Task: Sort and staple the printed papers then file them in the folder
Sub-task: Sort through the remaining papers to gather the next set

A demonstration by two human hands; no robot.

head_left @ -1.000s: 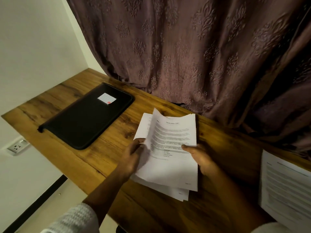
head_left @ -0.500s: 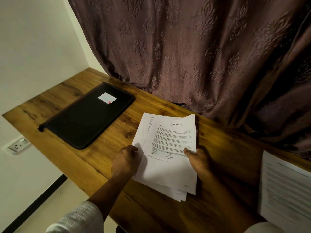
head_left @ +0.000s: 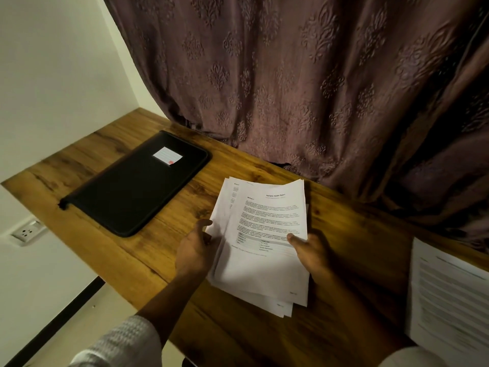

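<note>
A loose stack of printed papers [head_left: 264,234] is held over the wooden desk [head_left: 111,250], its top sheet headed as a health report. My left hand [head_left: 194,250] grips the stack's left edge, thumb on top. My right hand [head_left: 312,251] holds the right edge, thumb pressed on the top sheet. A closed black zip folder [head_left: 132,192] with a small white label lies flat on the desk to the left. No stapler is in view.
Another pile of printed sheets [head_left: 449,298] lies at the desk's right edge. A patterned mauve curtain [head_left: 304,88] hangs along the back of the desk. A wall socket [head_left: 26,231] sits below the desk's left end.
The lifted top sheets have settled back down onto the stack. My left hand slid lower along the left edge. The stack looks more squared up.
</note>
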